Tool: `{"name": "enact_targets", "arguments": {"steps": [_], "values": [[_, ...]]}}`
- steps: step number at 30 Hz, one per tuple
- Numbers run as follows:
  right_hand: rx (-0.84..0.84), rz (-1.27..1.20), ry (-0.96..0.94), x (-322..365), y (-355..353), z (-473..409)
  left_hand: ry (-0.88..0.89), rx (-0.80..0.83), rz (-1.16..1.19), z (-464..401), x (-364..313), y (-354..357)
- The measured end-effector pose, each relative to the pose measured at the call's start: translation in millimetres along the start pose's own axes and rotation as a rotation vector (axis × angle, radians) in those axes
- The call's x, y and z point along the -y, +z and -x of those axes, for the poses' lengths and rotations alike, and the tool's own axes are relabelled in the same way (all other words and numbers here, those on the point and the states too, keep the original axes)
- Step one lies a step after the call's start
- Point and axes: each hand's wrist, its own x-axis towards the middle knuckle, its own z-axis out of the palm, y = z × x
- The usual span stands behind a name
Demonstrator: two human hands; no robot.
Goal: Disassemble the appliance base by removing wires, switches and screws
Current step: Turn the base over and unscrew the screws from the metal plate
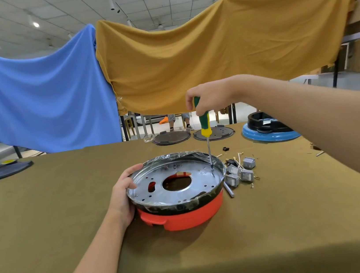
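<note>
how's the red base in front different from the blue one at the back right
The red base is being worked on: the left hand grips its rim and the right hand stands a screwdriver upright in its metal plate. The blue base lies untouched.
The red base shows a shiny plate with a round centre hole; the blue base carries a black part on top.
Both are round and rest on the olive table.

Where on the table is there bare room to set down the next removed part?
Bare cloth lies left of the red appliance base, beyond the left hand, and along the near edge of the olive-covered table. It is crowded right of the base, where grey switches and loose screws lie.
</note>
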Motion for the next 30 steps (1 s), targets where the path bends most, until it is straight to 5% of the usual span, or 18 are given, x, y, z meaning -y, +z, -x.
{"name": "enact_targets", "arguments": {"steps": [4, 10, 17, 24, 30], "values": [[0.005, -0.065, 0.054, -3, -1, -4, -0.006, 0.005, -0.007, 0, 0, -1], [-0.200, 0.636, 0.220, -3, 7, -9, -0.008, 0.011, -0.001, 0, 1, -3], [-0.070, 0.122, -0.006, -5, -6, 0, -0.004, 0.017, 0.001, -1, 0, -3], [-0.164, 0.462, 0.096, -7, 9, -5, -0.010, 0.013, 0.000, -1, 0, -2], [-0.103, 0.033, -0.011, -4, 4, 0, -0.007, 0.005, 0.005, 0, 0, -1]]}}
